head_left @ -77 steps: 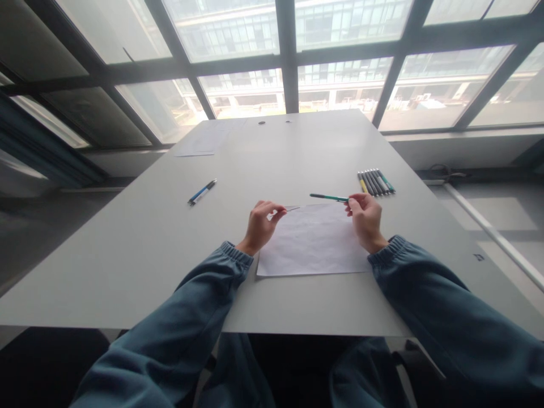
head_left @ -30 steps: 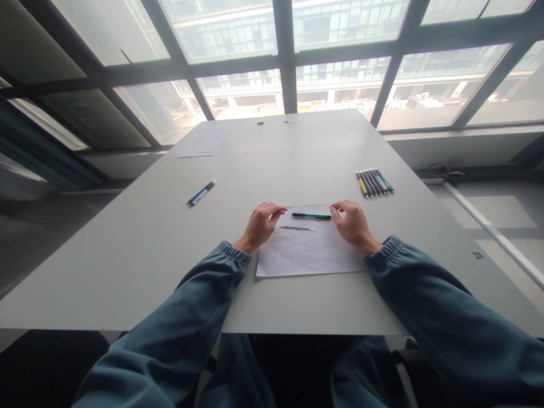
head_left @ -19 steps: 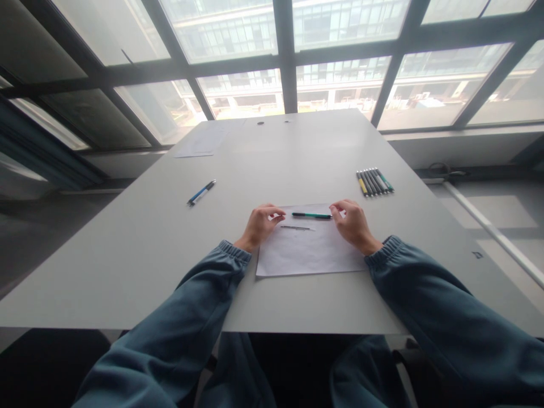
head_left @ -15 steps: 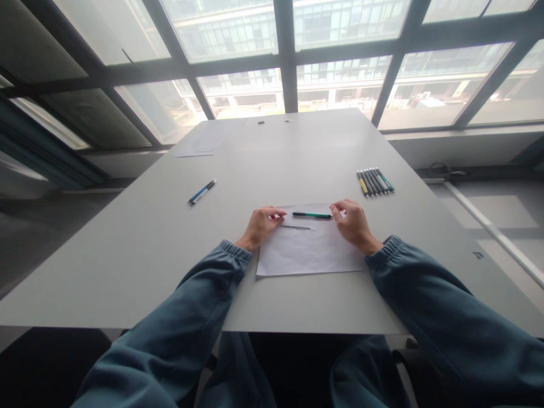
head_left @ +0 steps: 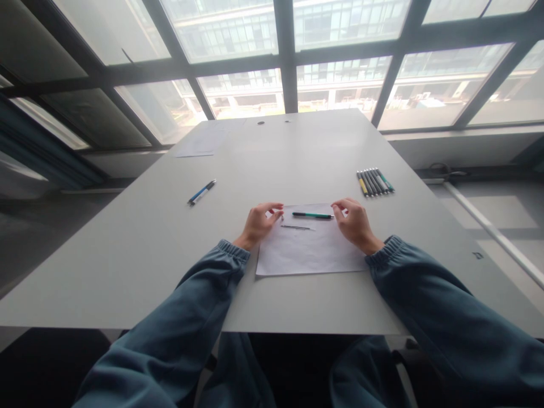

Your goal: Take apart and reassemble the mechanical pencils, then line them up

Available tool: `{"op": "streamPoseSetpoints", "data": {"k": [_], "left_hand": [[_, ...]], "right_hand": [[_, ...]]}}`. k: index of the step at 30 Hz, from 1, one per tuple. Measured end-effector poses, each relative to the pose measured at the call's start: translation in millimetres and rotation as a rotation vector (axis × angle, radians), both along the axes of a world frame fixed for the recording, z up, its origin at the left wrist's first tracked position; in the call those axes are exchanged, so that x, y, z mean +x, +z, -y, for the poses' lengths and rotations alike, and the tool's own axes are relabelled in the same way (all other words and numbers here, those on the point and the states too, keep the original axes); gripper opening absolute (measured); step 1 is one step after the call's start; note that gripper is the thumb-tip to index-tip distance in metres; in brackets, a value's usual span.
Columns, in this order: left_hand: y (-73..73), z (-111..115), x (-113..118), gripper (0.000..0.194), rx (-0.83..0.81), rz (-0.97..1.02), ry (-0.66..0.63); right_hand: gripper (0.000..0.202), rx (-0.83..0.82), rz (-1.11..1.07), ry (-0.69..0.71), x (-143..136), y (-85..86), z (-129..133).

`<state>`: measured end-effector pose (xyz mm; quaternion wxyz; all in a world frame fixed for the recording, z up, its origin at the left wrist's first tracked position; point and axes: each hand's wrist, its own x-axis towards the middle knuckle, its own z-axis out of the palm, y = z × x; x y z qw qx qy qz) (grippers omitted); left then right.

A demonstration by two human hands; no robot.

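Note:
A white sheet of paper (head_left: 312, 252) lies before me. Across its upper part rests a black-and-green pen (head_left: 313, 215); a thin dark refill (head_left: 296, 227) lies just below it. My left hand (head_left: 260, 222) is at the sheet's upper left, thumb and forefinger apart, near the pen's left end. A tiny item (head_left: 283, 217) shows by the thumb, too small to name. My right hand (head_left: 354, 222) sits at the upper right, thumb and forefinger pinched together beside the pen's right end. Whatever that pinch holds, if anything, is too small to make out.
Several pens (head_left: 374, 182) lie in a row at the right of the white table (head_left: 170, 249). Two pens (head_left: 202, 192), one blue, lie together at the left. More paper (head_left: 198, 141) is at the far left corner, before the windows.
My left forefinger has lifted away from the thumb, and the hand has drawn slightly left. The right hand has barely moved; the refill lies in the same place.

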<state>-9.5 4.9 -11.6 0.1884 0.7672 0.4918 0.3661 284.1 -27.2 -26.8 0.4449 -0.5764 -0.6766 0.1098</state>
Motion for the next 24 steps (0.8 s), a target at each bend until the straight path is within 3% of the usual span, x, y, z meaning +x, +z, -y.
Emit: {"op": "streamPoseSetpoints", "data": {"k": [4, 9, 17, 24], "left_hand": [[-3.7, -4.5, -3.4, 0.033, 0.06, 0.004, 0.07], [-13.8, -10.9, -10.5, 0.043, 0.109, -0.139, 0.078], [-30.7, -16.3, -13.9, 0.04, 0.047, -0.233, 0.069], [-32.1, -15.1, -13.0, 0.04, 0.038, -0.26, 0.084]], "right_hand": [[0.028, 0.01, 0.023, -0.005, 5.6, 0.8, -1.4], [0.04, 0.015, 0.147, -0.033, 13.6, 0.8, -2.9], [0.045, -0.047, 0.257, -0.035, 18.5, -8.5, -5.9], [0.045, -0.081, 0.303, -0.053, 15.8, -8.6, -3.9]]}}
